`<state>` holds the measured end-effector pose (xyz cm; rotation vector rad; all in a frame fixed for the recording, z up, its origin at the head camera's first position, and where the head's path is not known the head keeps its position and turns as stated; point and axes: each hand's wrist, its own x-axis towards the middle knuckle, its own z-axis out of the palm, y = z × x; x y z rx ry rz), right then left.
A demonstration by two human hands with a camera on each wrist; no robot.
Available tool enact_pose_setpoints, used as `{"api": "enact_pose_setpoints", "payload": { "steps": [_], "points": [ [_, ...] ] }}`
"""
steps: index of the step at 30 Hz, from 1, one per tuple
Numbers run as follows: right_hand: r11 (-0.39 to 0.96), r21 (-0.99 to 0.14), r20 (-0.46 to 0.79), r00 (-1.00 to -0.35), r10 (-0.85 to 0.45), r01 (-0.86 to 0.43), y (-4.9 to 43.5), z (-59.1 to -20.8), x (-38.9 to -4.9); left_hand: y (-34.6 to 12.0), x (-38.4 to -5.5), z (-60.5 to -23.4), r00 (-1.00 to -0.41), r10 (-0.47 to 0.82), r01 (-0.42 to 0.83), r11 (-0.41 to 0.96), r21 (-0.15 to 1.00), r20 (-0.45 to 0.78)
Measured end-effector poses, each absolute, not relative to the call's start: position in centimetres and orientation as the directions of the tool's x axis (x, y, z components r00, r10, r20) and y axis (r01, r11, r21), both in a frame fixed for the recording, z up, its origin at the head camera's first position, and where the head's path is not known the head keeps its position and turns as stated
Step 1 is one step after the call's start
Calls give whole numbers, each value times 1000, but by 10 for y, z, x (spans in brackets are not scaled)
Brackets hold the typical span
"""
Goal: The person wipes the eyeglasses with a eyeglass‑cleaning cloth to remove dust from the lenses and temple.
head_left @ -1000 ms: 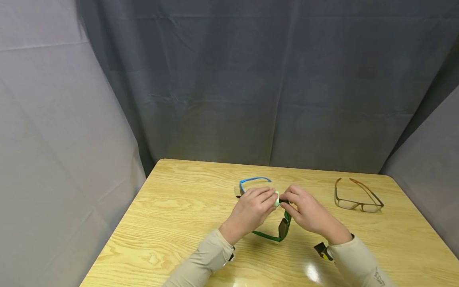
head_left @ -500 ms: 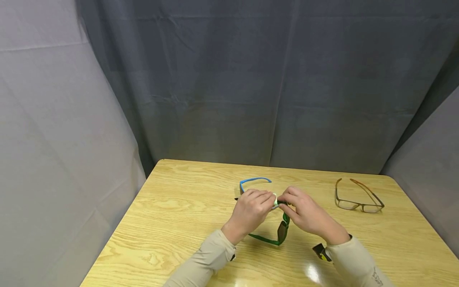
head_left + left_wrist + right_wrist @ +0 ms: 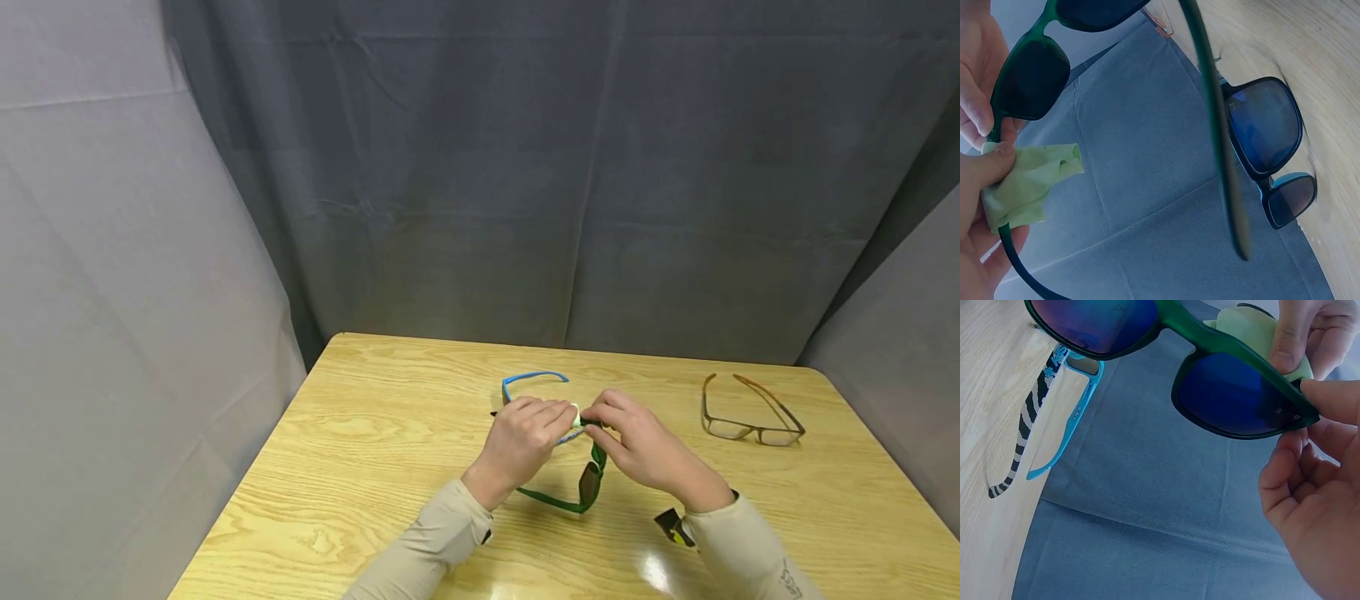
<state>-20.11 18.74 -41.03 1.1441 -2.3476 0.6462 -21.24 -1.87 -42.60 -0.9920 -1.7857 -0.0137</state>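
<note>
Green-framed sunglasses [image 3: 588,487] are held up between both hands, above the table in the head view. My right hand [image 3: 637,442] pinches the outer corner of the frame by the hinge; the right wrist view shows the lens there [image 3: 1229,394] close to the fingertips. With my left hand [image 3: 520,437] I grip a light green cloth [image 3: 1029,181] folded around one temple, thumb on top, right beside that hinge. The temple's tip end comes out below the cloth in the left wrist view. In the head view the left hand hides most of the cloth.
Blue-and-black sunglasses [image 3: 1269,131] with a striped temple [image 3: 1022,425] lie behind my left hand on the wooden table [image 3: 360,467]. Brown eyeglasses [image 3: 750,427] rest open at the right. A small dark piece with yellow [image 3: 675,527] shows beside the right sleeve. Grey curtains surround the table.
Both hands and the green sunglasses have shifted slightly left. The cloth and left hand have moved a little lower, while the right hand keeps its pinch on the frame.
</note>
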Motion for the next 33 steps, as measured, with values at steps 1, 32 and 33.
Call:
{"api": "enact_pose_setpoints", "payload": {
  "steps": [1,32,33],
  "points": [
    [546,-213,576,-555,-600,-810,188,-410,-201,-19,-213,-426,-107,611,623,656,-426,785],
    [544,-251,575,-575,-581,-801,197,-410,-196,-31,-215,-424,-98,583,673,636,-378,807],
    [546,-252,574,-578,-580,-799,198,-410,-196,-31,-215,-425,-99,580,676,636,-374,808]
  ]
}}
